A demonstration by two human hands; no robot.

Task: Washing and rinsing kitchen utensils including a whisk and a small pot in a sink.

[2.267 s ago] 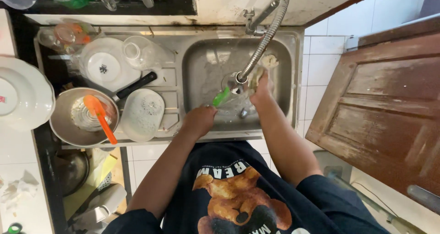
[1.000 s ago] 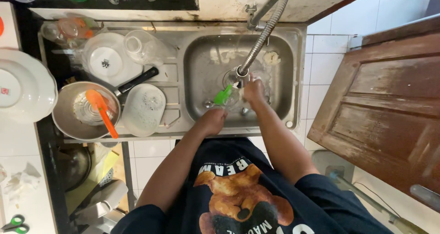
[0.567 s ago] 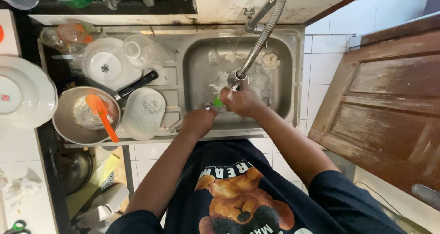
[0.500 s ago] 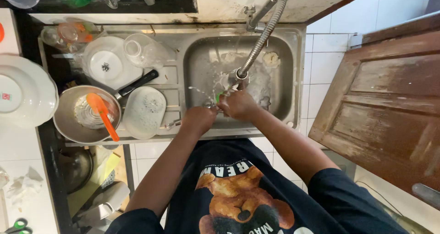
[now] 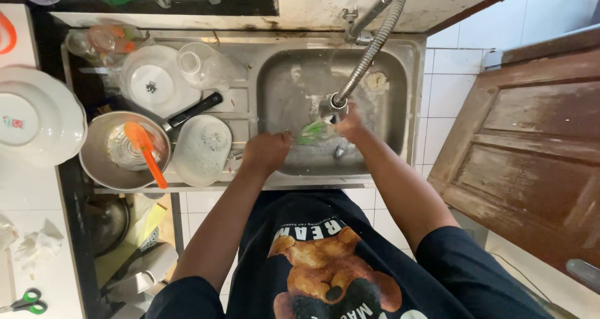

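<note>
A brown wooden door [image 5: 531, 150] fills the right of the frame. At upper centre a steel sink [image 5: 406, 94] has a flexible spring faucet [image 5: 369, 50] bending down into it. Left of the basin sit a grey frying pan [image 5: 100, 169] holding an orange spatula [image 5: 145, 149], a white plate [image 5: 37, 116] and an oval lid [image 5: 201, 150]. At centre the left hand [image 5: 265, 151] is clenched around one end of a small green item [image 5: 312, 130], blurred under the spout; the right hand [image 5: 351, 122] grasps its other end
</note>
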